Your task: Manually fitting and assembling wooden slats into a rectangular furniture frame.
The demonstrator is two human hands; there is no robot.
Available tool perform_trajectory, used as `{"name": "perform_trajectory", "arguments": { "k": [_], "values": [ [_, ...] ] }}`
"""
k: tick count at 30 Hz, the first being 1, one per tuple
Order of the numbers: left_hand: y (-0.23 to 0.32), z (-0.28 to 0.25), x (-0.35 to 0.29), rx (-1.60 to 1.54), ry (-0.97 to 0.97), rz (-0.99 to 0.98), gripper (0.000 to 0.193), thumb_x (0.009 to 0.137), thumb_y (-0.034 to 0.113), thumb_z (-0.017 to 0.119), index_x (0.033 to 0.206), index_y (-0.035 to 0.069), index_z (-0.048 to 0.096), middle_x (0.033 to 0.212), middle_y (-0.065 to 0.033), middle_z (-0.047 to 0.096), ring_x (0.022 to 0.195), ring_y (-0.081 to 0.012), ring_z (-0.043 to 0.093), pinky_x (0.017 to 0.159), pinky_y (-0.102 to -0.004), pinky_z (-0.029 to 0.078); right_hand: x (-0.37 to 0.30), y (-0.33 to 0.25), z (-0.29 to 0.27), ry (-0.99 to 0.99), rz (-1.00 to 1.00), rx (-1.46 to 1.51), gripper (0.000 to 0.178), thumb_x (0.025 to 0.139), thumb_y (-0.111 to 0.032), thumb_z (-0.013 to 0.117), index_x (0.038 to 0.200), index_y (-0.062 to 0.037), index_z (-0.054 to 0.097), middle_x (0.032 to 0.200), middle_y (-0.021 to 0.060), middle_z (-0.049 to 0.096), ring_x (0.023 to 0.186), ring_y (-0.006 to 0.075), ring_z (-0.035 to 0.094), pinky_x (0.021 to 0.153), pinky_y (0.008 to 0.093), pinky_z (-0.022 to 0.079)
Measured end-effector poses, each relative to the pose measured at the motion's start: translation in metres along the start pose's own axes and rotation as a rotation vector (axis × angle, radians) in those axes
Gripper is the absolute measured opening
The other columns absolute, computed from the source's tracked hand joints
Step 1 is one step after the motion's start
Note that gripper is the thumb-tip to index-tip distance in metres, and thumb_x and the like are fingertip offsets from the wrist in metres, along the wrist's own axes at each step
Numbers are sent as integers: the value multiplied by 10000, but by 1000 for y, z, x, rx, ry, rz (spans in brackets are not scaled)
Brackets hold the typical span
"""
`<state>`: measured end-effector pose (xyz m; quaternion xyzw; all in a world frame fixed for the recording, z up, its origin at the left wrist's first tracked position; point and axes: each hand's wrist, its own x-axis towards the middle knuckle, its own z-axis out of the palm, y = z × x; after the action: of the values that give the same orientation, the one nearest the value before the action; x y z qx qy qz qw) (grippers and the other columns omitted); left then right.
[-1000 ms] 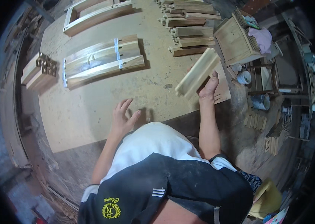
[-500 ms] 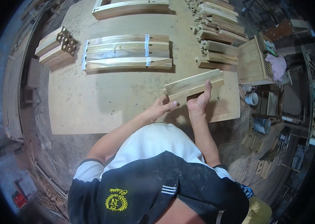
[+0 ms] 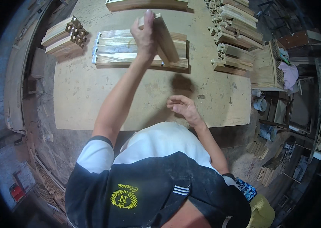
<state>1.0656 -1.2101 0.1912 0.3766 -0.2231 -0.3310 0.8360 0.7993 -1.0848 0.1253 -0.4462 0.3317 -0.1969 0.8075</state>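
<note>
My left hand [image 3: 145,37] is closed around the upper end of a short wooden piece [image 3: 166,40], lifted and tilted in front of the long wooden bars. These long bars [image 3: 117,49] lie side by side on the tabletop [image 3: 80,102], partly hidden by my hand and the held piece. Near the table's front edge, my right hand [image 3: 183,108] hovers with its fingers bent and a little apart. Nothing shows in it.
Short blocks with holed ends [image 3: 63,38] stand stacked at the left. A long row of notched wooden pieces [image 3: 238,26] runs along the right side, next to a wooden box [image 3: 263,72]. Another long bar [image 3: 147,4] lies at the far edge. Buckets [image 3: 260,104] stand beyond the table's right.
My left hand has carried the wooden piece up, away from me and leftward, turning it on end. My right hand has let go and drawn back toward the left.
</note>
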Motion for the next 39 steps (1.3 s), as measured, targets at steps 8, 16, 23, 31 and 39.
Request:
{"name": "perform_trajectory", "arguments": {
  "k": [8,16,23,31,39],
  "values": [
    [-16,18,23,425,-190,314,331,944,330,678,847,13,656,755,-37,673,686,-100,595,648,-276,485,-49,43,-50,278,66,11,491,904,-252,725,1302,-12,567,1180,88,656,1049,152,646,865,271,519],
    [-33,20,22,494,-297,312,334,929,323,685,866,-4,661,745,-76,697,660,-154,629,636,-322,503,-56,34,-63,318,-28,-35,489,908,-253,723,1294,2,566,1179,94,647,1041,154,643,883,276,510],
    [-49,21,25,176,-287,162,160,958,208,664,894,65,630,738,16,588,645,-74,545,556,-233,443,-63,51,-74,291,-1,-58,494,901,-222,723,1295,25,555,1186,115,640,1080,193,637,949,312,495],
    [-60,14,9,466,-346,400,206,979,191,641,838,43,613,718,23,592,648,-80,559,594,-253,482,-65,49,-79,215,-29,-85,519,896,-187,735,1318,33,529,1219,131,608,1129,211,609,955,319,504],
    [-125,-69,78,967,-382,650,233,835,143,723,1062,94,722,922,-118,678,802,-254,640,688,-365,525,-56,24,-49,169,-66,-261,483,879,-138,712,1294,45,546,1208,147,611,1110,228,612,980,337,486]
  ]
}}
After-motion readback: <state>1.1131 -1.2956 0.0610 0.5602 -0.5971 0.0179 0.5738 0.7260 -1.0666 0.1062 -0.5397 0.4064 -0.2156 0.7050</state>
